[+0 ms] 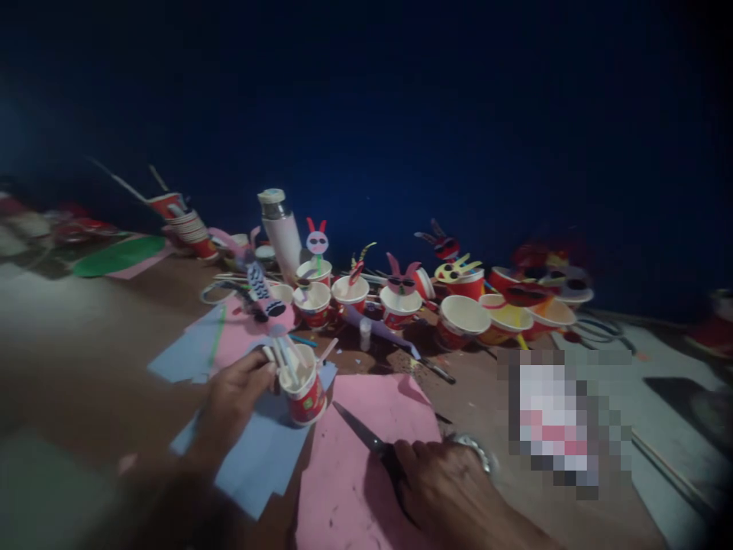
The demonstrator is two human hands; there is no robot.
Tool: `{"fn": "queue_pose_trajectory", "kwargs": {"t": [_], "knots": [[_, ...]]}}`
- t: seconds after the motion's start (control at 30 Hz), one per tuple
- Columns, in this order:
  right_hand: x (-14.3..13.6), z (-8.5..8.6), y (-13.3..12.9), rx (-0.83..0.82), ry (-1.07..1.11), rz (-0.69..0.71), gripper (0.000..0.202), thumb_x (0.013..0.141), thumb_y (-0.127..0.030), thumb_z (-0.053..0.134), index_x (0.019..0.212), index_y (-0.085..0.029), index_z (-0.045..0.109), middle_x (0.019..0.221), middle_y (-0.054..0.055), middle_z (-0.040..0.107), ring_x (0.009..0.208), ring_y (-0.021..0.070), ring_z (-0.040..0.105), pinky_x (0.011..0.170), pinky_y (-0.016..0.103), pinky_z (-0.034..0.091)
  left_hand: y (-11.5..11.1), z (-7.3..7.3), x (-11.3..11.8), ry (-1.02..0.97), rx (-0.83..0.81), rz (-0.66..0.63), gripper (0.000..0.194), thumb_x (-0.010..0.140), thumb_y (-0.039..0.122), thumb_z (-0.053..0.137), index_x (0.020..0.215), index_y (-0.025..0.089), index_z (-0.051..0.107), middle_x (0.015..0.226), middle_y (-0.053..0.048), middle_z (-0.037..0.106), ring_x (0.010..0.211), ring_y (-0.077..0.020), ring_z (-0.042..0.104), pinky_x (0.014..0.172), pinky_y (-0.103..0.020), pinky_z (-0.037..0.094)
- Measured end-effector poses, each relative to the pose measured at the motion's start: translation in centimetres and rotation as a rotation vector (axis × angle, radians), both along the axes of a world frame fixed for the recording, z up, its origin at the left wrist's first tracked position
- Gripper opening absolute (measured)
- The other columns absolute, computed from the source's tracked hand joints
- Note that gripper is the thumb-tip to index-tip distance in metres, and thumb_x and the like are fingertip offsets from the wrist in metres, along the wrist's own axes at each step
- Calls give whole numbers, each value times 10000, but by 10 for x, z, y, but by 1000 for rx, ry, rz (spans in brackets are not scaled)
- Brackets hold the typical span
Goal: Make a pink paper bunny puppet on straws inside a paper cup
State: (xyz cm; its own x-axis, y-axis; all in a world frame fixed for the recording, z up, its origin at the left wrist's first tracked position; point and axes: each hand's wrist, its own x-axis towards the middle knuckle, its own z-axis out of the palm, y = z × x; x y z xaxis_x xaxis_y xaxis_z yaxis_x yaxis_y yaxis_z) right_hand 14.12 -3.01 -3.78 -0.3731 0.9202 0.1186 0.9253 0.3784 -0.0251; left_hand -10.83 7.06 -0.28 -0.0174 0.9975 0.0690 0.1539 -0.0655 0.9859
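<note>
My left hand [243, 386] is closed at the left rim of a red and white paper cup [306, 401]. White paper strips [287, 359] stand in that cup close to my fingertips; which of these the fingertips press on is partly hidden. Just above the cup is a pink paper face [279, 315] with dark eyes. My right hand [443, 481] is wrapped round the dark handles of a pair of scissors [362, 429]. Their blades look closed and point up-left towards the cup, over a pink sheet [343, 489]. Blue sheets [252, 466] lie under my left forearm.
Several paper cups [465, 317] with paper animal figures stand in a row behind. A white flask [282, 241] rises at the back, left of a bunny figure [317, 242]. Stacked cups [192, 231] lean farther left. A pen [438, 370] and small scraps lie on the brown table [469, 405].
</note>
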Motion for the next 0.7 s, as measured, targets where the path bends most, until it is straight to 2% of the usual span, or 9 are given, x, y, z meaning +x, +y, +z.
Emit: {"fn": "queue_pose_trajectory", "kwargs": {"t": [0.13, 0.27, 0.37, 0.57, 0.7], "knots": [[0, -4, -2, 78, 28, 49, 145, 607, -99, 544, 705, -205, 535, 507, -13, 611, 402, 177, 573, 416, 280, 107, -1, -5, -8, 59, 96, -93, 169, 785, 269, 512, 665, 155, 545, 591, 23, 472, 573, -103, 424, 553, -205, 352], [-5, -8, -5, 50, -4, 50, 135, 633, -123, 533, 737, -210, 522, 501, -19, 613, 386, 182, 571, 419, 279, 117, -1, -10, -13, 93, 151, -119, 160, 806, 251, 488, 684, 160, 540, 641, 24, 478, 594, -99, 440, 573, -202, 364], [-9, -10, -7, 37, -10, 38, 125, 654, -165, 526, 772, -204, 519, 449, -19, 601, 363, 186, 569, 410, 285, 120, -2, -8, -11, 102, 203, -107, 139, 811, 238, 487, 728, 160, 565, 657, 22, 486, 601, -97, 455, 568, -198, 378], [-18, -9, -7, 72, 45, 56, 165, 641, -171, 520, 802, -190, 491, 430, -12, 600, 328, 191, 551, 386, 276, 131, 2, 3, 10, 150, 319, -19, 129, 805, 239, 500, 787, 158, 599, 689, 17, 524, 621, -101, 506, 576, -194, 412], [-22, -6, -10, 43, 47, 53, 198, 668, -152, 531, 852, -165, 460, 485, 6, 608, 351, 189, 548, 369, 263, 159, 4, -3, 26, 302, 313, -37, 140, 780, 273, 522, 748, 168, 610, 853, -5, 596, 703, -123, 554, 641, -212, 443]]}}
